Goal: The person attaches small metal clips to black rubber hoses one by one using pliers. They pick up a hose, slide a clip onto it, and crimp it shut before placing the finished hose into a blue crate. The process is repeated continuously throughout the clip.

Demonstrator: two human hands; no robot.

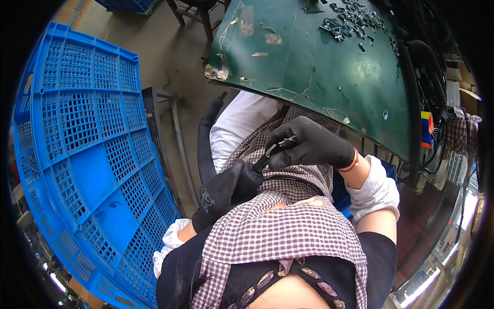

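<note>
1. Gripping a small dark tool (268, 153) over the lap, the right hand (309, 147) is curled tight around its upper end; the left hand (226, 193) is closed on the lower end, just under the right one. Both wear black knit gloves with a smooth coating.
2. Risk, as I judge it: the tool looks thin and hard, and gloved fingers could slip along it, letting it drop into the folds of the apron (288, 226) or jab the left palm.
3. The apron is soft checked cloth, loose and wrinkled; it could snag on the tool's tip.
4. White sleeve covers bunch at both wrists, and a red cord circles the right one.
5. A blue plastic crate (87, 154) stands on edge at the left, rigid, with gridded openings.
6. Farther off, the green table (319, 67) is flat and scuffed, with peeling tape and a heap of small dark metal parts (355, 20) near its far edge. An elbow bump could scatter them.
</note>
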